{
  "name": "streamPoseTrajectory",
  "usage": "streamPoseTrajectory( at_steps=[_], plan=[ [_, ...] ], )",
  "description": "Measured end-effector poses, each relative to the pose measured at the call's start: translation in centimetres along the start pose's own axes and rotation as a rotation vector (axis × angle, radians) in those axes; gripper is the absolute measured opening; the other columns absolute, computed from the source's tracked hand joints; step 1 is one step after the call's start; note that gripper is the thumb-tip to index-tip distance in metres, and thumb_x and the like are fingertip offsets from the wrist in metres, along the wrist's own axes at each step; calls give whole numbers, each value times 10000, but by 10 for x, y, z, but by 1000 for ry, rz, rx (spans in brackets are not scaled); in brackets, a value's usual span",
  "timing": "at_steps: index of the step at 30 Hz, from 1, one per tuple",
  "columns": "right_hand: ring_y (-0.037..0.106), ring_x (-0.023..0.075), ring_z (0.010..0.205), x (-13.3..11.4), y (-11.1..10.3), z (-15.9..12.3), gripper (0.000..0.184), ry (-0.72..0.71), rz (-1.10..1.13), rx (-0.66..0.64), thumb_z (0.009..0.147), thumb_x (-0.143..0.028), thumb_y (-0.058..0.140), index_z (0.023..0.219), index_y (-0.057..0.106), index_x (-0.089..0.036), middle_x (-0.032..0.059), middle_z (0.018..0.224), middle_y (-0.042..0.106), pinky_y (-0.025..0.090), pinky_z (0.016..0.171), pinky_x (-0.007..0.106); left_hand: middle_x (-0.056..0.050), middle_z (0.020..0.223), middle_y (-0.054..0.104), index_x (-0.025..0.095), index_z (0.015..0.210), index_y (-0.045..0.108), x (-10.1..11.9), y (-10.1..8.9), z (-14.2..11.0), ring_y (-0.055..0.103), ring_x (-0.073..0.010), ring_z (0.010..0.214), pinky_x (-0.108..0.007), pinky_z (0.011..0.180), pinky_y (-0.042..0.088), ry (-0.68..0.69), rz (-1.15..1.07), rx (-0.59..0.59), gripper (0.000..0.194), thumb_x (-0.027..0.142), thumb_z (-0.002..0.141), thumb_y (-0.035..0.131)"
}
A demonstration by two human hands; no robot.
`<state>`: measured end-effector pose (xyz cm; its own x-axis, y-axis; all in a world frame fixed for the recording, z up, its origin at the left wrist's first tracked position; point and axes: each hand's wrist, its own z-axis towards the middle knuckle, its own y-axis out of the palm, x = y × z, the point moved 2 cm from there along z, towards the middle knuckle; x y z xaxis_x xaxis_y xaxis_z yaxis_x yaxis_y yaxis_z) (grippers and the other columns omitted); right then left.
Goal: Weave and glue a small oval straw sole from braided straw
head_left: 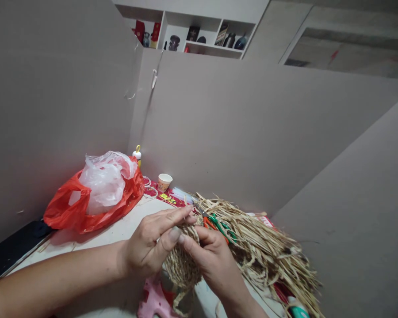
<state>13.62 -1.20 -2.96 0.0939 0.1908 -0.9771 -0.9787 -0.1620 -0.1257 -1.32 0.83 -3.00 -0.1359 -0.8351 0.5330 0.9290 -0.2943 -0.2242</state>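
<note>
Between my hands is a rounded piece of braided straw rope (182, 265), with a loose end hanging down at its bottom. My left hand (152, 240) grips its upper left edge, the thumb pressed against the straw and the fingers reaching over the top. On the other side, my right hand (214, 256) pinches the upper right edge with thumb and forefinger, and the two thumbs nearly meet. What lies under the left fingers is hidden. Just below hangs or lies a pink plastic object (155, 302), partly covered. Scissors with green and orange handles (223, 227) rest behind my right hand.
A heap of dry straw strands (262, 238) spreads across the table's right. At left sits a red plastic bag (66, 205) with a white plastic bag (102, 185). A paper cup (165, 183) and translucent sticks (182, 194) stand near the grey wall (219, 123). A green-and-white container (297, 308) lies front right.
</note>
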Motion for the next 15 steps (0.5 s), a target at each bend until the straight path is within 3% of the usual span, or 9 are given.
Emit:
streamPoseTrajectory(
  at_steps=[4, 6, 9, 10, 13, 15],
  plan=[
    [302, 103, 545, 1, 0, 0, 338, -1, 22, 12, 773, -405, 705, 583, 590, -149, -45, 560, 411, 261, 497, 239, -98, 1247, 655, 285, 1409, 452, 1, -1, 1, 600, -224, 1154, -402, 1017, 440, -86, -91, -31, 430, 299, 985, 386],
    [351, 103, 531, 2, -3, 2, 319, -10, 64, 72, 758, -400, 731, 599, 626, -144, -38, 548, 468, 289, 497, 238, -72, 1370, 566, 332, 1440, 387, 2, -5, 6, 520, -235, 1251, -420, 1071, 381, -162, -186, -48, 460, 380, 982, 386],
    [501, 136, 563, 5, -7, 8, 228, -6, 272, 209, 734, -368, 771, 680, 700, -157, -4, 616, 626, 402, 554, 259, -26, 1545, 322, 379, 1458, 312, 0, -14, 18, 399, -250, 1341, -438, 1113, 311, -253, -314, 111, 510, 492, 963, 366],
    [548, 151, 588, 6, -8, 10, 192, -2, 357, 240, 729, -351, 779, 713, 720, -169, 5, 652, 668, 435, 585, 273, -38, 1526, 341, 366, 1446, 332, -2, -16, 21, 430, -243, 1309, -431, 1092, 336, -308, -335, 181, 501, 494, 963, 364],
    [633, 185, 655, 8, -8, 18, 153, 4, 505, 265, 721, -328, 788, 784, 751, -193, 21, 713, 733, 487, 643, 299, -88, 1167, 595, 227, 1288, 506, -13, -12, 23, 589, -200, 1009, -358, 872, 486, -544, -347, 194, 427, 453, 927, 487],
    [659, 197, 683, 10, -9, 22, 168, -1, 515, 272, 711, -335, 794, 797, 757, -196, 24, 722, 749, 501, 661, 305, -36, 898, 608, 174, 1084, 585, -20, -5, 20, 579, -159, 816, -283, 692, 499, -637, -361, 136, 321, 418, 874, 587]
  ],
)
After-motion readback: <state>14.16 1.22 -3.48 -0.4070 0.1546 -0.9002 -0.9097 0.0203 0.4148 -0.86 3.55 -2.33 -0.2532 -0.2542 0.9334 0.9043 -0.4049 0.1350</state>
